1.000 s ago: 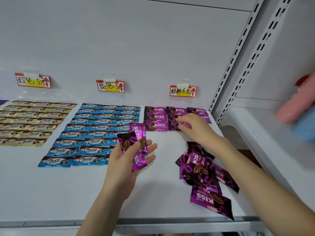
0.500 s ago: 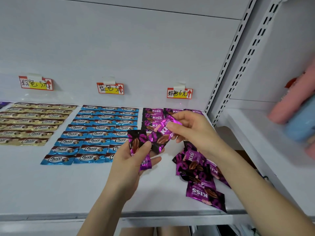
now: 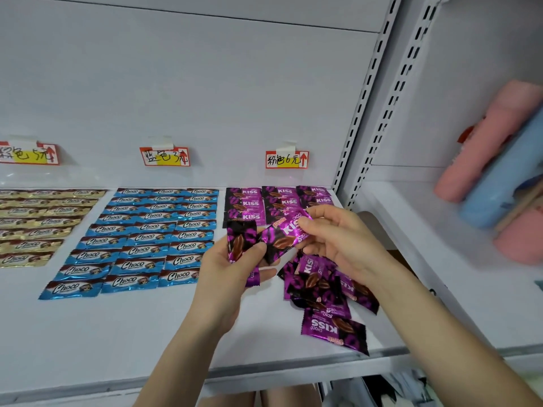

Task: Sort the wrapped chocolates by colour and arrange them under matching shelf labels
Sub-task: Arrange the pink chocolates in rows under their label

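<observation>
White shelf (image 3: 88,333) fills the lower frame, with a white back panel above it. At right, on the neighbouring shelf, are blurred pink and blue items (image 3: 484,148); can't tell what they are.

Blue wrappers (image 3: 147,239), left of centre: tidy block, three columns, each printed "Choco".

Gold wrappers (image 3: 38,227), left edge: same "Choco" print, neat rows, cut off by the frame.

Arranged purple wrappers (image 3: 249,202), centre right at the back of the shelf: three columns reading "KISS" / "CHOCO", partly hidden by the hands.

Loose purple pile (image 3: 320,289), lower right of centre: overlapping, mixed orientation, front one upside down, "KISS CHOCO" legible.

Right hand (image 3: 338,239), centre right: fingertips pinch one purple KISS wrapper (image 3: 286,233) by its upper end, tilted, held above the shelf. "KIS" and "CHOCO" readable. Its lower end reaches the left thumb; can't tell whether that hand grips it too.

Left hand (image 3: 229,277), centre: thumb clamps a second purple wrapper (image 3: 239,245) against the fingers, lip print showing.

Labels taped to the back panel, all with a red up-arrow:
- right label (image 3: 287,159), above purple: "粉色6元"
- middle label (image 3: 164,156), above blue: "蓝色3元"
- left label (image 3: 29,154), above gold: cropped, "色5元" readable
</observation>
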A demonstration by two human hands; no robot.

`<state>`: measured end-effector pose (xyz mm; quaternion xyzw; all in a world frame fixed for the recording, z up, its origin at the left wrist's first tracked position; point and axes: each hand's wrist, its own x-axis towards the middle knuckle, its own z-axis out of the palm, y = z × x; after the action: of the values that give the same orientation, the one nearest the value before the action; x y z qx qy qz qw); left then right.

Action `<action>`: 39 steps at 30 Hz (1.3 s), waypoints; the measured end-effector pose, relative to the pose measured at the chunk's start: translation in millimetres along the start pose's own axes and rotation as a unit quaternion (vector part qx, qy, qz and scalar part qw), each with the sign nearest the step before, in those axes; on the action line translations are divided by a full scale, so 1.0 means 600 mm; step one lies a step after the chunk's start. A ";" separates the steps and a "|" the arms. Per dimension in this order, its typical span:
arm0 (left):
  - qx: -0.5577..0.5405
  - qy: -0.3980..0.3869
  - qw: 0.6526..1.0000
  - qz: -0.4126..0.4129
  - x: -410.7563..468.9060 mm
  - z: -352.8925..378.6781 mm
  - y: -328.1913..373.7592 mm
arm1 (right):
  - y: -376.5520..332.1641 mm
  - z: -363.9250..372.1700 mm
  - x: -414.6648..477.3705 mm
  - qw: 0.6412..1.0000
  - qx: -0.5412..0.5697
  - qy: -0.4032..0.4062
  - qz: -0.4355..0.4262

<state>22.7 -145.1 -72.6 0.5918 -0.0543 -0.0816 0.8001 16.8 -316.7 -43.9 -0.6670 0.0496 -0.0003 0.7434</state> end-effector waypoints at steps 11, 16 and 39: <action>-0.051 0.056 0.995 -0.062 0.030 0.006 -0.018 | 0.053 -0.148 0.096 0.934 -0.157 0.318 -0.037; -0.042 0.063 0.996 -0.054 0.035 0.005 -0.020 | 0.082 -0.158 0.114 0.851 -0.434 0.293 -0.033; -0.064 0.093 0.993 -0.043 0.037 -0.015 -0.032 | 0.117 -0.124 0.107 0.759 -0.632 0.108 -0.115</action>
<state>44.8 -146.6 -93.9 0.5459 0.0508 -0.0637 0.8339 70.2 -387.1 -126.0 -0.9817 0.0416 -0.1259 0.1370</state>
